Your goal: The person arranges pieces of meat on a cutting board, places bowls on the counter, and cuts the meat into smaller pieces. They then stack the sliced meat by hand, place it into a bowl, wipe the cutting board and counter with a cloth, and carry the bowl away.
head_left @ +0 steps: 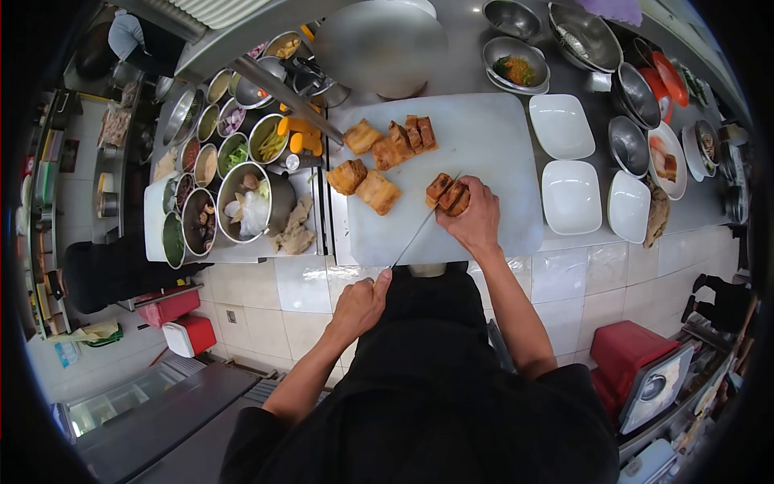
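My left hand (360, 307) is closed around the handle of a knife (414, 239). Its thin blade slants up and right into a browned piece of pork belly (439, 189) on the white cutting board (476, 129). With bent fingers, my right hand (476, 215) grips that piece from its right side, close to the blade. Cuts show across the meat. Farther left on the board lie several other browned pork belly chunks (377, 192), and one strip (419, 133) at the back is sliced. The knife handle is mostly hidden in my left hand.
Left of the board stand metal tubs of ingredients (256, 202) and a crumpled cloth (297, 227). White square dishes (571, 196) and metal bowls (627, 145) are on the right. A large blurred round pan (379, 48) sits behind. Another person (105, 270) is at far left.
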The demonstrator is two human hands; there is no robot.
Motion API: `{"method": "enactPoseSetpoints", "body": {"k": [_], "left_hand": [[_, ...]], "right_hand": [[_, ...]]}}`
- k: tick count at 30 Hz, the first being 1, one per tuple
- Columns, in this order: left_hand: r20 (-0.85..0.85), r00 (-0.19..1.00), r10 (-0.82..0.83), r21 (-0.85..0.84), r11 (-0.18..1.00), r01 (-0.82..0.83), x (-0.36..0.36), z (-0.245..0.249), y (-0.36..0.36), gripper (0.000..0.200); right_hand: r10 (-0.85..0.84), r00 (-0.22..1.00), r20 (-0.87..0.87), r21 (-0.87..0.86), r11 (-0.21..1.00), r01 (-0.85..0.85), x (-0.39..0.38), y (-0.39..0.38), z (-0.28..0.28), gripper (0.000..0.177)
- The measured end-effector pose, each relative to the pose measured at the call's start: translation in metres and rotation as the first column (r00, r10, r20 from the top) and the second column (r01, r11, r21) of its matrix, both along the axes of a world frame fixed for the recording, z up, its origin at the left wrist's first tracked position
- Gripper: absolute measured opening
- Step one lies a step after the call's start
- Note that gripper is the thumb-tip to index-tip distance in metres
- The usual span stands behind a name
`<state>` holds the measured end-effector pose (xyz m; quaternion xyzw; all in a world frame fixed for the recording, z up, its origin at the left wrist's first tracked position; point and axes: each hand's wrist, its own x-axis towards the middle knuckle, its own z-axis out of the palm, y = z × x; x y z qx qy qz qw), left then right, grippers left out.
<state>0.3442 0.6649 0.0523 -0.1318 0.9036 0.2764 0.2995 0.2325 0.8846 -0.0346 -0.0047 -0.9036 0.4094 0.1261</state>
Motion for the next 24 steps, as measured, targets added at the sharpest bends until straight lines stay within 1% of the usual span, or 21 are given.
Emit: {"method": "enactPoseSetpoints", "body": {"k": [1, 2, 4, 5, 6, 8, 9, 11, 13, 14, 15, 17, 18, 20, 21, 23, 24], "left_hand": [[0.017, 1.000, 0.000, -0.003, 1.000, 0.001, 0.000, 0.003, 0.000, 0.075], [0.034, 0.999, -0.002, -0.005, 1.000, 0.003, 0.000, 0.006, -0.001, 0.074], [0.066, 0.998, -0.014, -0.032, 0.999, 0.016, 0.002, 0.014, -0.006, 0.074], [0.101, 0.995, -0.022, -0.059, 0.998, 0.028, 0.003, 0.015, -0.008, 0.073], [0.107, 0.994, -0.027, -0.059, 0.998, 0.034, 0.001, 0.007, -0.008, 0.073], [-0.094, 0.978, -0.184, 0.023, 0.982, 0.187, -0.005, -0.020, -0.003, 0.073], [-0.082, 0.979, -0.186, 0.024, 0.982, 0.188, -0.012, -0.025, 0.003, 0.073], [-0.017, 0.999, -0.041, 0.052, 0.998, 0.042, -0.034, -0.034, 0.019, 0.073], [-0.016, 0.999, -0.033, 0.030, 0.999, 0.033, -0.037, -0.030, 0.025, 0.073], [-0.024, 0.999, -0.038, 0.012, 0.999, 0.039, -0.038, -0.026, 0.025, 0.074], [-0.032, 0.999, -0.035, 0.011, 0.999, 0.035, -0.038, -0.023, 0.022, 0.074], [0.026, 0.999, -0.023, 0.018, 1.000, 0.023, -0.035, -0.017, 0.022, 0.077], [0.021, 1.000, -0.023, 0.020, 1.000, 0.022, -0.035, -0.014, 0.023, 0.077], [0.023, 0.999, -0.027, -0.012, 1.000, 0.027, -0.031, -0.010, 0.023, 0.077], [0.028, 0.999, -0.034, -0.015, 0.999, 0.034, -0.028, -0.006, 0.021, 0.077], [0.098, 0.995, 0.005, 0.009, 1.000, -0.006, -0.024, 0.002, 0.016, 0.077], [0.103, 0.995, -0.007, 0.009, 1.000, 0.006, -0.024, 0.003, 0.015, 0.077]], "right_hand": [[-0.014, 0.999, 0.043, 0.012, 1.000, 0.013, -0.001, 0.000, 0.002, 0.057], [-0.016, 0.999, 0.043, 0.013, 1.000, 0.015, -0.001, -0.001, 0.003, 0.057], [-0.019, 0.995, 0.102, -0.033, 0.999, 0.022, -0.001, -0.003, 0.005, 0.058], [-0.023, 0.994, 0.106, -0.034, 0.999, 0.026, -0.001, -0.003, 0.004, 0.058], [-0.010, 0.996, 0.091, -0.036, 0.999, 0.013, -0.001, -0.003, 0.003, 0.059], [-0.002, 0.996, 0.089, -0.037, 0.999, 0.005, -0.002, -0.001, 0.002, 0.060], [-0.006, 0.996, 0.087, -0.059, 0.998, 0.011, -0.004, -0.001, 0.003, 0.062], [-0.004, 0.996, 0.087, -0.079, 0.997, 0.011, -0.009, -0.001, 0.009, 0.065], [-0.029, 0.991, 0.130, -0.081, 0.996, 0.040, -0.012, -0.003, 0.016, 0.067], [-0.033, 0.985, 0.172, -0.056, 0.998, 0.043, -0.015, -0.001, 0.015, 0.071], [-0.029, 0.986, 0.163, -0.056, 0.998, 0.039, -0.015, -0.002, 0.013, 0.071], [-0.138, 0.988, 0.072, 0.173, 0.977, 0.124, -0.014, -0.001, 0.008, 0.070], [-0.138, 0.988, 0.067, 0.175, 0.977, 0.124, -0.016, -0.001, 0.009, 0.070], [-0.097, 0.974, 0.204, 0.157, 0.985, 0.065, -0.013, -0.002, 0.011, 0.061], [-0.103, 0.972, 0.210, 0.154, 0.985, 0.071, -0.012, -0.003, 0.012, 0.061], [-0.076, 0.967, 0.243, 0.115, 0.992, 0.049, -0.011, -0.004, 0.013, 0.051], [-0.088, 0.965, 0.249, 0.116, 0.991, 0.060, -0.011, -0.004, 0.011, 0.051]]}}
